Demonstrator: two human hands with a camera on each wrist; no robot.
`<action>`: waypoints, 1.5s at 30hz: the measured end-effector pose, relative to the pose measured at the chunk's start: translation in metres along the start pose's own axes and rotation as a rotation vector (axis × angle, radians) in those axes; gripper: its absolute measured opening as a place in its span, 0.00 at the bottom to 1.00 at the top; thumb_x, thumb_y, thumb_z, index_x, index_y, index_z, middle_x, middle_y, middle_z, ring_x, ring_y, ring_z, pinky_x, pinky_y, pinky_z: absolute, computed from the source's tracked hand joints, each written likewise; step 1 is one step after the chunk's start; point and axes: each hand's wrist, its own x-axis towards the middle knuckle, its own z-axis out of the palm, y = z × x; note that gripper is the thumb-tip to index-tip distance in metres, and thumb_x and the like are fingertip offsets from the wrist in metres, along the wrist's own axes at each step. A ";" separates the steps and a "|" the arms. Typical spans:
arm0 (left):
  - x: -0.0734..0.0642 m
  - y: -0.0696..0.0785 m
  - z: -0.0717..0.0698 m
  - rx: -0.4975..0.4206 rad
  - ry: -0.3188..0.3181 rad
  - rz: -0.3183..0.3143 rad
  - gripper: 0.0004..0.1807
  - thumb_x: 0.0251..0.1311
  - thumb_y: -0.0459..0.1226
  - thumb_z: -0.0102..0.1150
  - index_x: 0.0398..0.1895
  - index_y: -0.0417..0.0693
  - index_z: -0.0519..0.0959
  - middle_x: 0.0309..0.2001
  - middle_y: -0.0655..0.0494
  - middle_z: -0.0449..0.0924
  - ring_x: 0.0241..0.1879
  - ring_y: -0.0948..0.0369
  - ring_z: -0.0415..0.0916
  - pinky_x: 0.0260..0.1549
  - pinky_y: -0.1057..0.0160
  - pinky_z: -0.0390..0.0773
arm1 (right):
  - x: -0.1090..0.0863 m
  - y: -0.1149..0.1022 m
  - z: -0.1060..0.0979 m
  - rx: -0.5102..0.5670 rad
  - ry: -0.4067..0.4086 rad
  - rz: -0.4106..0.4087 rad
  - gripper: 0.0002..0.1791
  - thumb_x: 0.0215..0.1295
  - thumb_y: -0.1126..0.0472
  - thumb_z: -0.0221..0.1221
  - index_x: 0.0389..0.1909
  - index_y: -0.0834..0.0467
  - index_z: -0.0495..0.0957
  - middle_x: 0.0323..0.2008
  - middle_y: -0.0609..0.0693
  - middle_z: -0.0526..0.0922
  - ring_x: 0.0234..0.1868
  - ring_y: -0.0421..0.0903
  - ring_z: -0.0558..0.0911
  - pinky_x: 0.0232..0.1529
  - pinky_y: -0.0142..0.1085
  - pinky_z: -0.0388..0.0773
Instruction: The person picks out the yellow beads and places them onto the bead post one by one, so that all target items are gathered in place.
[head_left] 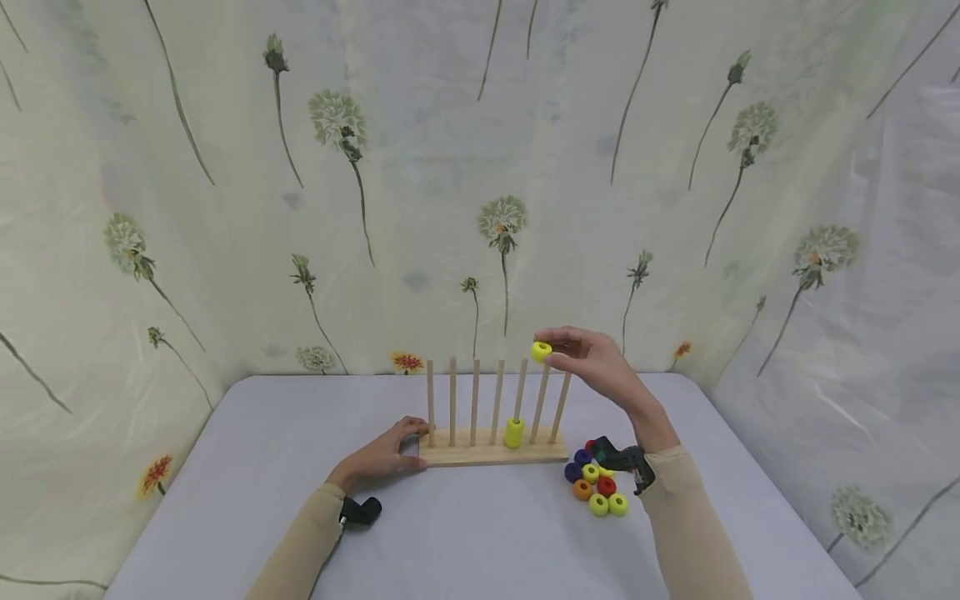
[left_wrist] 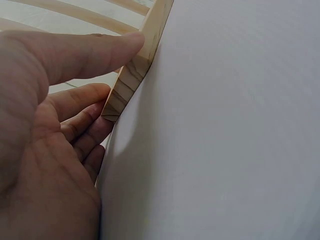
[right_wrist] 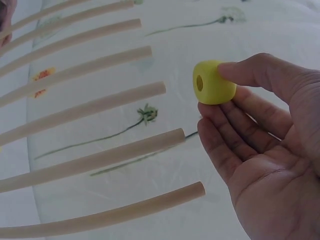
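My right hand [head_left: 596,367] pinches a yellow bead [head_left: 542,351] between thumb and fingers, level with the peg tops near the right end of a wooden peg stand [head_left: 491,454]. In the right wrist view the bead's hole [right_wrist: 199,83] faces the pegs, and the bead is apart from them. My left hand [head_left: 386,450] holds the left end of the stand's base [left_wrist: 127,85], thumb on the front side and fingers at the back. Yellow beads [head_left: 513,433] sit low on one peg, right of the middle; the other pegs carry no beads.
Loose beads, yellow, red, orange [head_left: 582,490] and dark blue [head_left: 573,472], lie in a cluster right of the stand, partly below my right wrist. A white cloth covers the table [head_left: 480,542]. Behind it hangs a flowered curtain [head_left: 420,208].
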 end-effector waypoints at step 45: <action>-0.002 0.005 -0.001 -0.021 -0.008 -0.019 0.36 0.55 0.45 0.68 0.67 0.48 0.67 0.69 0.51 0.59 0.72 0.48 0.52 0.67 0.39 0.54 | 0.022 0.005 0.012 -0.006 -0.058 0.009 0.20 0.65 0.54 0.62 0.57 0.53 0.77 0.55 0.52 0.80 0.58 0.50 0.79 0.56 0.46 0.77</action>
